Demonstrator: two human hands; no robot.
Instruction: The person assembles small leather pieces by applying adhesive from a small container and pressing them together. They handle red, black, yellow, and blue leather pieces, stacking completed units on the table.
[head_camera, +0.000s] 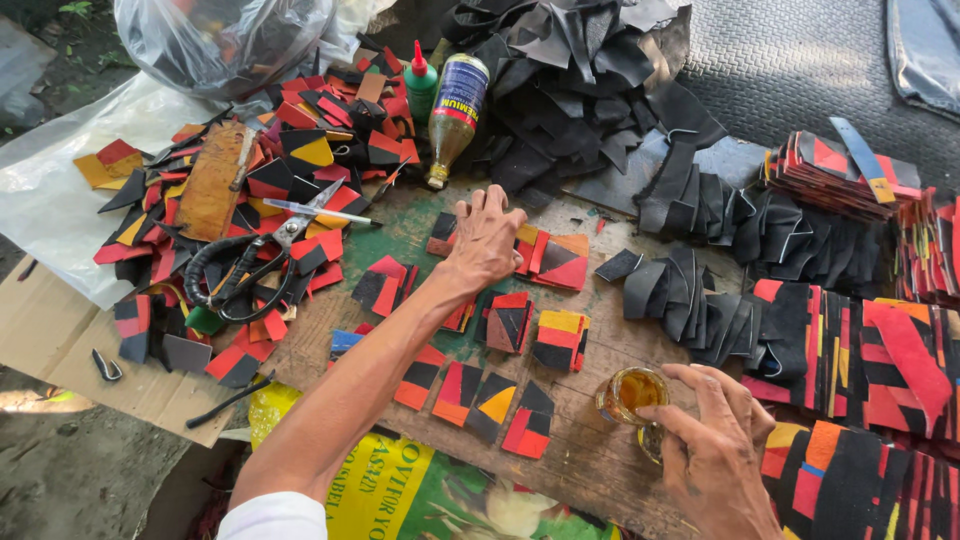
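- Now our left hand (487, 238) lies flat and spread out on small patches (548, 258) of red, black and yellow, at the far side of the wooden worktop (580, 455). It presses down and holds nothing.
- Our right hand (715, 450) is half closed, with its fingertips on the rim of a little glass jar (632, 394) that stands near us on the worktop.
- We think the jar is hard and a bit slippery, and it could break or tip. Something yellow and wet seems to be inside, so we would hold it round the sides and keep it upright.
- We think the patches are light, thin and bendy. They would slide easily, so pinching one by its edge should work best.
- More patches lie in rows between our hands.
- Scissors (262, 255) rest on a big heap of scraps at the left.
- Two bottles (447, 100) lie behind our left hand, beside a pile of black strips (690, 290).
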